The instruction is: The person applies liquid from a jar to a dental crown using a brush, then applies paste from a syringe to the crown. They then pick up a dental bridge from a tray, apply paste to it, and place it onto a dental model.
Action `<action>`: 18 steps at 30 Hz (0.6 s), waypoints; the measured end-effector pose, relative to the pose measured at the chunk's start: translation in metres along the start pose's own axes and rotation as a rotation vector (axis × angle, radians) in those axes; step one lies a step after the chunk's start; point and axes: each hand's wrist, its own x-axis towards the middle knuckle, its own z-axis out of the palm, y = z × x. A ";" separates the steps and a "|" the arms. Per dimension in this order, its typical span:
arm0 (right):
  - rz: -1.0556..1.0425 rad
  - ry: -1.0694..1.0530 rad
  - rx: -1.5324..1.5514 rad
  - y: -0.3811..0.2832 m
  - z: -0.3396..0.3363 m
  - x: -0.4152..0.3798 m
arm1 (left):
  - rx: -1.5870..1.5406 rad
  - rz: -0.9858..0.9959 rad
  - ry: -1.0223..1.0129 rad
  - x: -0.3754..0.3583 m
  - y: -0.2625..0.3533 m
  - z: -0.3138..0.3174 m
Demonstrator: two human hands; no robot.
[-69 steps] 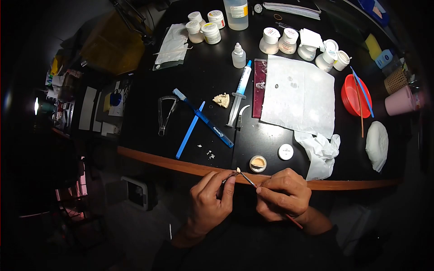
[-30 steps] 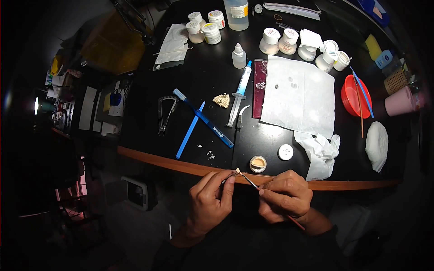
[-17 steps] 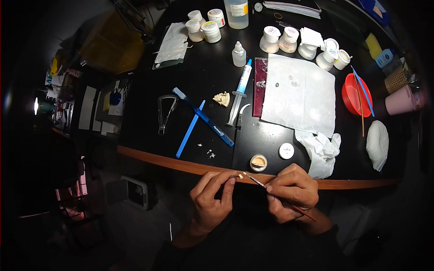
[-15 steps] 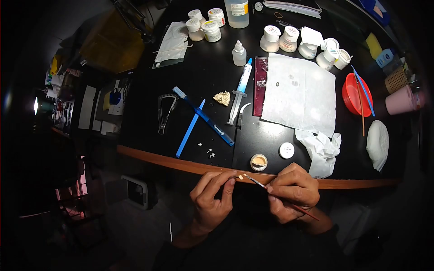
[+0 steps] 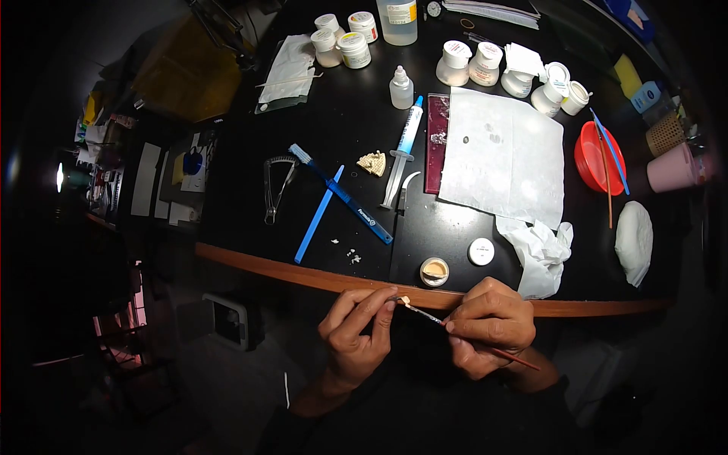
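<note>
My left hand is closed in a pinch at the table's front edge. A small cream tooth-shaped piece shows just beyond its fingertips; a short dark bit lies between, too small to make out. My right hand grips a thin paintbrush with a reddish handle, and its tip meets the cream piece. Just beyond the hands stands an open small jar of beige paste, with its white lid lying to the right.
A blue toothbrush crosses a blue stick on the left. Behind are a syringe, a white sheet and several powder jars. On the right lie crumpled tissue and a red bowl.
The brush tip has moved slightly left and down onto the cream piece, with the brush turned a little in my right hand. My left hand has stayed nearly still.
</note>
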 end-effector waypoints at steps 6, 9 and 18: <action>-0.049 0.013 -0.039 0.004 0.002 -0.003 | 0.003 -0.006 -0.001 -0.001 0.000 0.000; -0.041 -0.001 -0.008 0.002 -0.001 -0.004 | 0.000 -0.009 -0.010 -0.002 0.000 0.000; -0.003 0.040 0.092 0.003 -0.011 -0.007 | -0.195 0.062 0.030 -0.020 -0.021 -0.002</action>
